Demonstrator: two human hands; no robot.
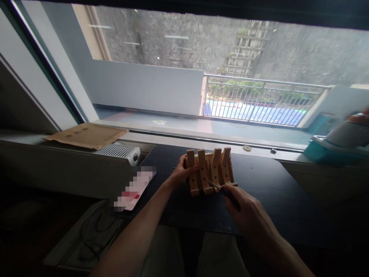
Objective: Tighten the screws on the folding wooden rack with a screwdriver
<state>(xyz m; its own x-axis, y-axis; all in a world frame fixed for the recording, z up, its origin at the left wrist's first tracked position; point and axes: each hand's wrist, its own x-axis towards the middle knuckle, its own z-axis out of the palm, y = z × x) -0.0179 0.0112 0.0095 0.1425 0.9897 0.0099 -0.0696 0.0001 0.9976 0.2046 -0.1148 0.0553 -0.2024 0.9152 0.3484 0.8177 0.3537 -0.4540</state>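
On the dark table stands a small wooden piece (215,166) with several upright slats, each curving into a foot at the near end and marked with dark holes or screw heads. My left hand (184,171) grips its left side, with the thumb lying across the slats. In my right hand (240,202) is a screwdriver (229,196) with a dark handle and a thin metal shaft. The shaft points up and left, its tip at the lower part of the second slat from the left. Whether the tip sits in a screw is too small to tell.
A dark table (268,196) lies under the work. Left of my arm is a pink and white packet (138,188). A brown envelope (86,135) rests by the window over a white slatted unit (119,152). On the sill are a small roll (247,147) and a teal container (323,150).
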